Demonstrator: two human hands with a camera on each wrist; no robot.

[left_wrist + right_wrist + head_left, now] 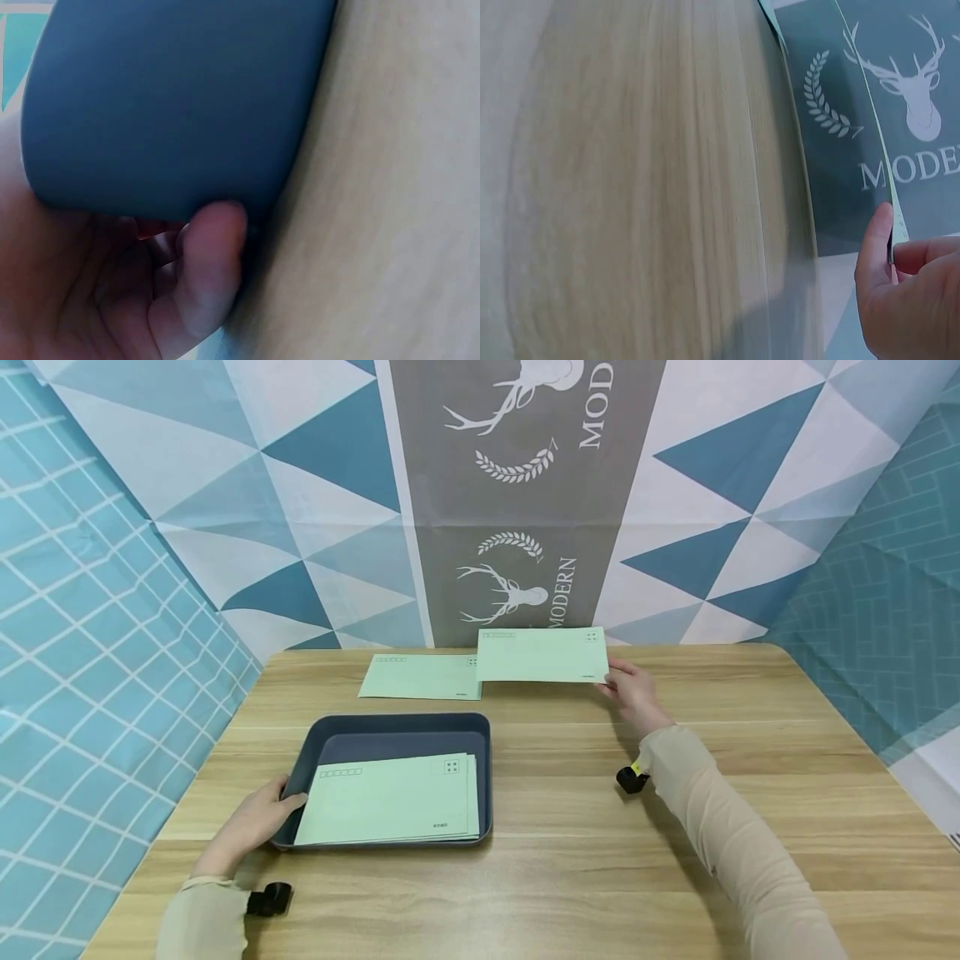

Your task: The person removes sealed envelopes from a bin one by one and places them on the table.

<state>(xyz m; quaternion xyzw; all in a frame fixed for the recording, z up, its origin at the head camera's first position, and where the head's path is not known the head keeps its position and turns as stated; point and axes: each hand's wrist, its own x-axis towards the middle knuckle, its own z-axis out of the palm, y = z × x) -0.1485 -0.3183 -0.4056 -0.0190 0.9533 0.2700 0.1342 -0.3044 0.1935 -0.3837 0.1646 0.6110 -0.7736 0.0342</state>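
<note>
1. At the far middle of the desk (750,793), the right hand (633,693) pinches a pale green envelope (542,654) by its right short edge and holds it lifted off the wood, face toward the camera, long axis left to right. The right wrist view shows the thumb (875,247) pressed on one face and fingers behind the other.
2. Envelope lies to the left of the right hand; the left hand is well apart from it, on the near side.
3. Just left of the held envelope, a second green envelope (420,677) lies flat on the desk, long axis also left to right; the held one overlaps its right end in the head view.
4. Nearer, a dark blue tray (397,731) holds a stack of envelopes (390,799) of the same kind, slightly fanned.
5. Left hand (258,822) grips the tray's near-left corner, fingers curled round the rim; the left wrist view shows a finger (206,262) tucked under the wall.
6. Writing: backdrop cloth (517,518) reads "MODERN" beside a deer head and laurel sprig. Envelopes carry postcode boxes top left and a stamp square top right; the small print at bottom right is too small to read.
</note>
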